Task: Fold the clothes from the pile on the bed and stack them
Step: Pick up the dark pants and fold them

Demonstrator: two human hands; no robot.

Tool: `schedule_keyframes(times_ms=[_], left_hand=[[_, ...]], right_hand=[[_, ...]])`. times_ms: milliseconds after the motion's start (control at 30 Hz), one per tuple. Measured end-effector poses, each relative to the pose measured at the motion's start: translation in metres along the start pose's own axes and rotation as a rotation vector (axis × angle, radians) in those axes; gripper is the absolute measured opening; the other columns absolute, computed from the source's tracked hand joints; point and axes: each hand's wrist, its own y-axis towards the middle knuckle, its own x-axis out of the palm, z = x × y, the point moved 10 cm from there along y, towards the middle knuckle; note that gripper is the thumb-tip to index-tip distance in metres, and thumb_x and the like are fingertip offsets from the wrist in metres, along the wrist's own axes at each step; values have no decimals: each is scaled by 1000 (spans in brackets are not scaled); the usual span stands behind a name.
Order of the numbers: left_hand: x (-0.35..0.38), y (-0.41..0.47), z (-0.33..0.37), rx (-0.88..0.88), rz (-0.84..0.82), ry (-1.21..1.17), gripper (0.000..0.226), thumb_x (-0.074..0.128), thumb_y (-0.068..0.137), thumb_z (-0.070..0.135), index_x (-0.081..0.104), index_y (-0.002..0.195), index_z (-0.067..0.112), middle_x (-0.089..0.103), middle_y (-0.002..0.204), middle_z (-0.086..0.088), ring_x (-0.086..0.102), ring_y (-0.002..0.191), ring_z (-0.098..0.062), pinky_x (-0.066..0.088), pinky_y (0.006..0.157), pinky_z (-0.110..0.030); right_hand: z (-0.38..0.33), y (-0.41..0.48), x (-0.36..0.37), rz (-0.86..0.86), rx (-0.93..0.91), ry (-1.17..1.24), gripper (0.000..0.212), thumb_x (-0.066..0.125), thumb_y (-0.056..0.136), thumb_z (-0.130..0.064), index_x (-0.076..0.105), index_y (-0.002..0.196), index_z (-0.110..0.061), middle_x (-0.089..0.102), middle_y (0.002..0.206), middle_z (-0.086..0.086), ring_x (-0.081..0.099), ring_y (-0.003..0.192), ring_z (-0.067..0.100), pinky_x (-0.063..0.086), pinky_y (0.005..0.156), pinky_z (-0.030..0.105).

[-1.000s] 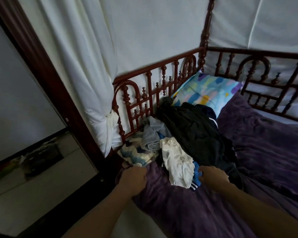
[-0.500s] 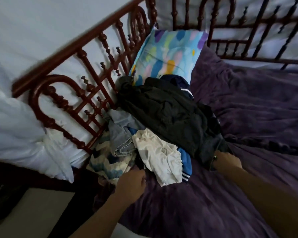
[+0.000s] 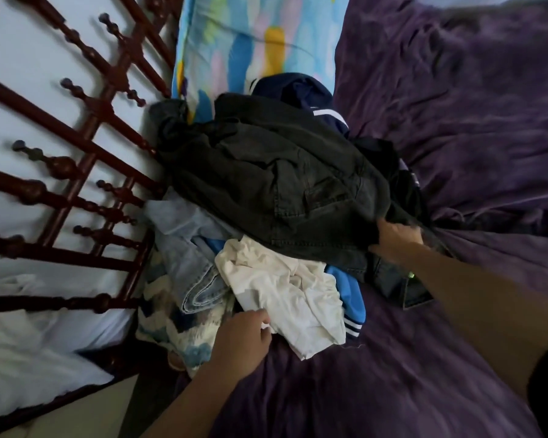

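A pile of clothes lies on the purple bedspread [image 3: 456, 137] against the wooden rail. On top sprawls a big black denim garment [image 3: 282, 184]. Below it lie a crumpled white shirt [image 3: 285, 289], a blue piece with white stripes [image 3: 351, 298], light blue jeans [image 3: 187, 257] and a blue-and-white patterned cloth [image 3: 168, 330]. A navy garment [image 3: 295, 90] sits at the far end. My right hand [image 3: 396, 238] grips the black garment's near right edge. The fingers of my left hand [image 3: 241, 339] pinch the lower left corner of the white shirt.
A dark red turned-wood bed rail [image 3: 70, 172] runs along the left with white curtain cloth [image 3: 29, 358] behind and below it. A pastel patterned pillow [image 3: 253, 42] leans at the head of the bed. Open purple bedspread stretches to the right and near me.
The view has closed in on the pile and tipped down. My right hand moved up onto the black garment's edge and took hold. My left hand shifted from the patterned cloth to the white shirt.
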Motion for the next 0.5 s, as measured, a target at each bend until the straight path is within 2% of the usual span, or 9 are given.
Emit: schedule_keyframes(times_ms=[67,133,233,333,400,433,500], left_hand=[[-10,5,1,26,-16,29,18,49,93,32,60,106,25,64,92,6,60,91,-12,45,75,-25],[-27,15,7,78,0,64,17,49,92,30,58,104,23,64,94,5,62,92,-15,46,74,-29],[-51,29,21,157,32,126,34,50,90,26,49,124,23,56,116,0,57,106,-20,45,81,-33],[-64,34,49,307,74,225,67,55,89,20,22,147,28,32,144,-4,40,126,-24,44,94,-35],[-69,30,67,404,76,324,81,59,88,19,9,151,32,11,155,-5,22,139,-28,34,106,-40],[-69,27,73,446,60,379,83,60,86,18,9,150,33,3,158,-6,12,143,-29,26,111,-43],[-72,19,80,517,50,475,71,60,86,17,24,146,30,-1,159,-7,0,146,-29,17,114,-46]], right_hand=[[-9,-20,9,8,-17,27,59,61,82,-49,43,129,-17,65,116,13,62,106,31,48,89,39],[-19,-55,17,9,-46,96,49,56,85,-49,49,123,-19,66,113,13,63,103,32,51,83,37],[-40,-115,27,-18,-96,178,38,52,88,-51,59,108,-20,67,109,12,63,102,32,51,82,36],[-77,-178,23,-48,-241,186,40,52,88,-54,60,103,-18,67,106,10,62,101,30,47,80,34],[-100,-218,14,-73,-320,174,42,55,84,-55,59,97,-15,66,103,10,62,97,29,45,74,32],[-107,-237,10,-93,-335,176,42,58,80,-55,58,91,-15,66,100,10,62,94,29,43,71,31],[-112,-269,4,-135,-331,196,37,64,75,-53,53,83,-19,66,95,9,62,90,28,42,67,30]])
